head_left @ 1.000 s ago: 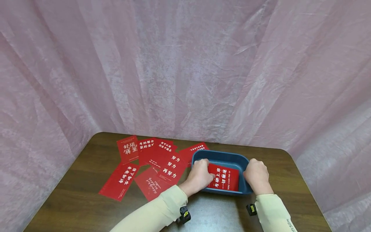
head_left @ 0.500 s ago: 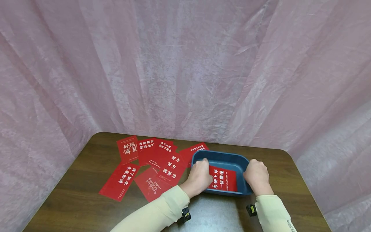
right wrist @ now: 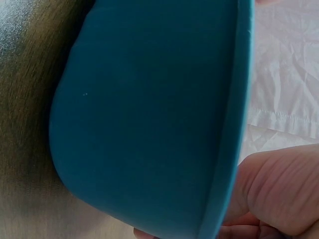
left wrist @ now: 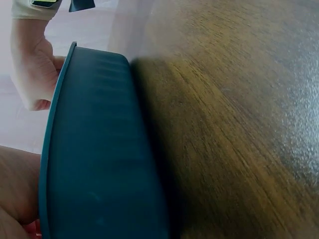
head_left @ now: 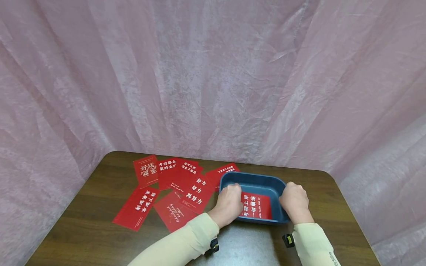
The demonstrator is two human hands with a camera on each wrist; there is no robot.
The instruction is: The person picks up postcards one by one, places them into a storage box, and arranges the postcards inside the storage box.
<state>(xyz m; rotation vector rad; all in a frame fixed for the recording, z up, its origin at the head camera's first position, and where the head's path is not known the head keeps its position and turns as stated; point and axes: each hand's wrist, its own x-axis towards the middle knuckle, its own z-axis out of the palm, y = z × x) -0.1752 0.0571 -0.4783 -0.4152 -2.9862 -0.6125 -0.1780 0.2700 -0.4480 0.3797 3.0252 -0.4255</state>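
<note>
1. Far left: loose red cards [head_left: 173,192] fanned over the wooden table [head_left: 83,229], some overlapping. Thin flat oblongs, matte red w/ white printed characters. Tabletop is dark brown, visible grain, slight sheen, rounded corners.
2. Left hand [head_left: 229,200] reaches over the bin's left rim, fingers curled down onto the left edge of the card in the bin [head_left: 255,206]. Looks like it grips or presses that edge, but exact finger contact is hidden by the knuckles. Cream sleeve, small black wrist camera below.
3. Centre: blue bin [head_left: 256,178], a rounded-corner rectangular tub, smooth moulded plastic w/ thin rim; wrist views show plain sloped outer wall sitting on the table. Card lies flat on its floor, near side, reading "YOU CAN DO IT".
4. Right hand [head_left: 294,201] is clenched round the bin's right rim, thumb side outside, fingers over the edge, steadying it.
5. Step, as I judge it: seating one card in the bin while the other hand braces it. Next move prob. calls for letting go of the card w/o dragging it, then reaching left to the pile for another; thin cards on a smooth top need an edge lift or slide to pick up.
6. Behind and at both sides: pink crinkled cloth backdrop [head_left: 213,74], soft folds.
</note>
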